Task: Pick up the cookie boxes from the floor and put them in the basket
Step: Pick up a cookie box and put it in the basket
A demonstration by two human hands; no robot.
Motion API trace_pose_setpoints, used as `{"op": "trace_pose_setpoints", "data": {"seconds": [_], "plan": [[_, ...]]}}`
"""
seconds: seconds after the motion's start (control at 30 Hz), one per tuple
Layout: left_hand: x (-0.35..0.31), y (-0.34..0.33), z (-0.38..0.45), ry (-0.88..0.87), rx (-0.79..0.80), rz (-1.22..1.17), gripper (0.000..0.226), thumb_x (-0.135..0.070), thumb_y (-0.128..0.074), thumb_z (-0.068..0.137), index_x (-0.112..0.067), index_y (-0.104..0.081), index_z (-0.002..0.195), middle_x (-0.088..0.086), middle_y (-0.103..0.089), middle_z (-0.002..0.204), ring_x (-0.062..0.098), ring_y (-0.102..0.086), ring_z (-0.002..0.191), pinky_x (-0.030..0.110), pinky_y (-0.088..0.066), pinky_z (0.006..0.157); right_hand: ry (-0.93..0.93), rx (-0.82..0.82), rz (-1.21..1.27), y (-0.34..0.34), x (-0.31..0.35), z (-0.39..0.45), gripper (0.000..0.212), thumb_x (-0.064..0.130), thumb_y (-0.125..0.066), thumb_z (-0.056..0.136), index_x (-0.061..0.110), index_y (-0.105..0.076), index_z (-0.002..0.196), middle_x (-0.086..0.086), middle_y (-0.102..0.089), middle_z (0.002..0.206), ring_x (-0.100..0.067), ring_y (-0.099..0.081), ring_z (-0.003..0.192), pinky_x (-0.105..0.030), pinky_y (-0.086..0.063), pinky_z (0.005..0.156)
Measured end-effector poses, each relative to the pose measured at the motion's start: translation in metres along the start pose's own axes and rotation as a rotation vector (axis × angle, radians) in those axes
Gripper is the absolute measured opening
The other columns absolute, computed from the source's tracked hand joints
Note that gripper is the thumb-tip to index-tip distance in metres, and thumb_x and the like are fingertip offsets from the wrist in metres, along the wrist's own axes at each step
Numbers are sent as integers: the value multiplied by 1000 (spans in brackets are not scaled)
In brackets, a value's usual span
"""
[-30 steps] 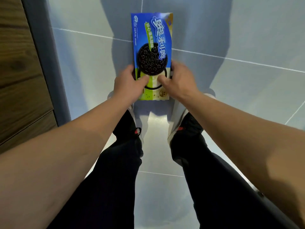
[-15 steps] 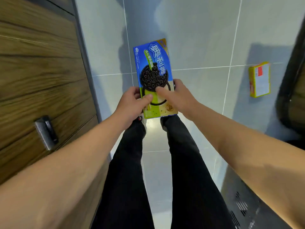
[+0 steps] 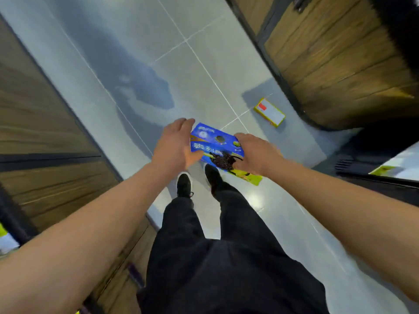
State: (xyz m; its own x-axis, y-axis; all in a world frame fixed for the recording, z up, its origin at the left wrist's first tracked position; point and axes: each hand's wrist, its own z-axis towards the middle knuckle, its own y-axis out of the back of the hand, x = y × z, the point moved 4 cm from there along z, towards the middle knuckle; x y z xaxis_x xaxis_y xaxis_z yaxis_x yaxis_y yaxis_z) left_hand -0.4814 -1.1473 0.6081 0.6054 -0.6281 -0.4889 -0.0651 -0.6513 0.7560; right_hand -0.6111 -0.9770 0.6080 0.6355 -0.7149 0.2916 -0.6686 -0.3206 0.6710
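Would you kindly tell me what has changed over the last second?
The blue and green cookie box was lifted off the grey tiled floor and tipped flatter. The left hand has opened against its end; the right hand still grips it. The yellow box stays on the floor.

I held both arms out in front of me, bare and nearly straight. My left hand [image 3: 175,147] was at the left end of the blue cookie box [image 3: 215,147], its fingers stretched out flat along the side. My right hand [image 3: 256,155] gripped the right side, fingers curled over the top and thumb underneath. The box was up in the air between my hands, tilted.
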Motion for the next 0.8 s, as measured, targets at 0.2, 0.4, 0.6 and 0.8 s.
{"op": "trace_pose_setpoints", "data": {"seconds": [0.2, 0.4, 0.6, 0.8], "plan": [[-111, 2, 2, -517, 220, 344, 102, -50, -80, 61, -18, -33, 146, 10, -37, 147, 33, -34, 135, 44, -34, 110, -158, -155, -16, 32, -27, -104, 52, 45, -67, 73, 30, -44, 116, 1, -58, 109, -29, -60, 96, -33, -43, 64], [-203, -4, -21, -910, 306, 462, 69, -45, -74, 65, -19, -51, 125, 5, -57, 124, 28, -47, 119, 38, -42, 97, -432, -337, 115, 21, -35, -208, 66, 50, -67, 73, 28, -41, 130, 1, -59, 117, -28, -60, 101, -38, -52, 74], [-295, -33, -93, -1234, 444, 562, 57, -52, -73, 63, -30, -54, 112, -4, -56, 101, 22, -50, 97, 39, -49, 77, -735, -518, 352, -32, -37, -322, 68, 46, -67, 74, 29, -38, 133, 5, -56, 114, -23, -58, 99, -34, -49, 69], [-371, -85, -191, -1539, 544, 654, 56, -56, -74, 61, -34, -55, 109, -9, -56, 97, 18, -48, 93, 37, -50, 75, -989, -694, 562, -99, -36, -425, 66, 45, -70, 70, 30, -42, 129, 6, -57, 113, -21, -58, 100, -38, -53, 75]]}}
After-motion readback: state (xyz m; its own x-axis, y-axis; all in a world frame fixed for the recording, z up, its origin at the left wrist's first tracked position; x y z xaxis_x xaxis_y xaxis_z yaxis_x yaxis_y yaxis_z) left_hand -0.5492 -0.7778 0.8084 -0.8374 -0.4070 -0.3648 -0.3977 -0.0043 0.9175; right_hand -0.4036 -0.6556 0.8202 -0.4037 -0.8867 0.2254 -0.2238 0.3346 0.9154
